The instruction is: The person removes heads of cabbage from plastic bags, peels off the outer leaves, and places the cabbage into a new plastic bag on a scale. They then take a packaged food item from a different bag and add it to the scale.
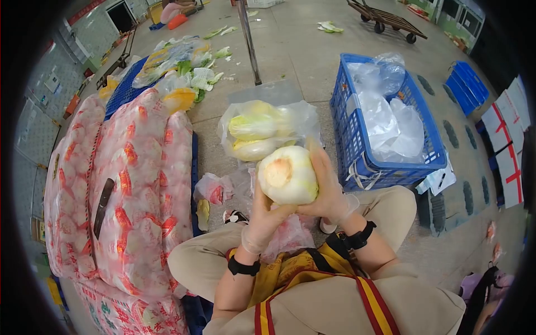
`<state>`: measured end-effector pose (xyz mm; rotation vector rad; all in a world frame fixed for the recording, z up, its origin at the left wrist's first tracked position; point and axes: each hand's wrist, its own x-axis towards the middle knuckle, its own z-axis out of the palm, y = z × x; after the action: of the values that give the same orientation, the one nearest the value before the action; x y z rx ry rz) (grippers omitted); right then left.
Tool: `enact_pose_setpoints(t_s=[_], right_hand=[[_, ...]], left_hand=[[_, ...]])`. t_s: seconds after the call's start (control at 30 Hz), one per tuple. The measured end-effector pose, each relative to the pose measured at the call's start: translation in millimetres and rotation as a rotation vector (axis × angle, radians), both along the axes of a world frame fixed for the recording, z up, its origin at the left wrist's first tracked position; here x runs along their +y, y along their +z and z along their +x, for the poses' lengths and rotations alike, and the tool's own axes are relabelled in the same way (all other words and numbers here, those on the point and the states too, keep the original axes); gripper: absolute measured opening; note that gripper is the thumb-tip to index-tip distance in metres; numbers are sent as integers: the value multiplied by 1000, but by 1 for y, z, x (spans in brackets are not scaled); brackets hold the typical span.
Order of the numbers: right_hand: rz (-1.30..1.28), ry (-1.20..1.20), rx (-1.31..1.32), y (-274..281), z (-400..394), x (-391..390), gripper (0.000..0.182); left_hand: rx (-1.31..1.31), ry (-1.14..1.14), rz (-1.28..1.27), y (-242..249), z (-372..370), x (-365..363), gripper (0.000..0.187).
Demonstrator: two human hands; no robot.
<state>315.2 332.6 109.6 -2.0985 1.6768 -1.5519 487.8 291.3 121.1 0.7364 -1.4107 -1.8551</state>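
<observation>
A napa cabbage (296, 178) is clasped between my two gloved hands in front of my lap, its pale cut base turned toward me. My left hand (265, 209) wraps its left side, and my right hand (329, 187) grips the right side from above and behind. Just beyond it, a clear plastic bag (304, 120) lies on the floor with yellow-green cabbages (257, 124) in it. Crumpled pink-white plastic (287, 237) shows below my hands.
Stacked bags of wrapped produce (131, 195) stand left, with a dark-handled knife (103, 204) on top. At right sits a blue crate (391, 164) holding clear plastic bags (385, 123). A metal pole (249, 44) rises ahead; a flat cart (388, 19) and loose leaves (204, 78) lie beyond.
</observation>
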Motion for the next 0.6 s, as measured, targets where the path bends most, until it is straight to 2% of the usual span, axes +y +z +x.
enact_pose_setpoints(t_s=[0.03, 0.1, 0.13, 0.17, 0.2, 0.23, 0.3, 0.33, 0.37, 0.4, 0.43, 0.47, 0.53, 0.57, 0.6], right_hand=[[4, 0, -1, 1, 2, 1, 109], [241, 249, -620, 5, 5, 1, 102], [243, 252, -618, 3, 3, -1, 102], [385, 434, -974, -3, -1, -2, 93], [529, 615, -1331, -11, -3, -3, 84], [535, 615, -1332, -20, -4, -4, 84], [673, 565, -1918, -38, -3, -6, 69], [680, 562, -1920, -40, -2, -12, 69], [671, 676, -1959, -40, 1, -21, 64], [657, 791, -1993, -40, 3, -32, 60], [651, 793, -1990, -41, 6, -43, 60], [707, 777, -1964, -42, 9, -54, 59], [755, 759, -1928, -50, 15, -76, 58], [756, 713, -1906, -58, 19, -87, 56], [754, 670, -1882, -64, 22, -99, 55]], left_hand=[[-1, 37, -61, 1, 1, 1, 83], [0, 77, -124, 12, 6, 0, 77], [-150, -18, -73, 26, 15, -4, 74], [-300, -114, -18, 34, 25, -10, 70], [-299, -111, -12, 36, 32, -21, 70], [-364, 29, -56, 40, 36, -37, 69], [-399, 383, -177, 35, 44, -80, 71], [-366, 595, -255, 15, 42, -105, 75], [-367, 596, -255, -1, 33, -124, 75], [-633, 705, -452, -16, 23, -143, 80], [-899, 807, -656, -25, 15, -158, 85], [-893, 806, -662, -27, 5, -167, 85], [-1286, 734, -677, -33, -15, -183, 96], [-1386, 694, -746, -50, -15, -200, 77], [-1373, 701, -754, -64, -11, -220, 77]])
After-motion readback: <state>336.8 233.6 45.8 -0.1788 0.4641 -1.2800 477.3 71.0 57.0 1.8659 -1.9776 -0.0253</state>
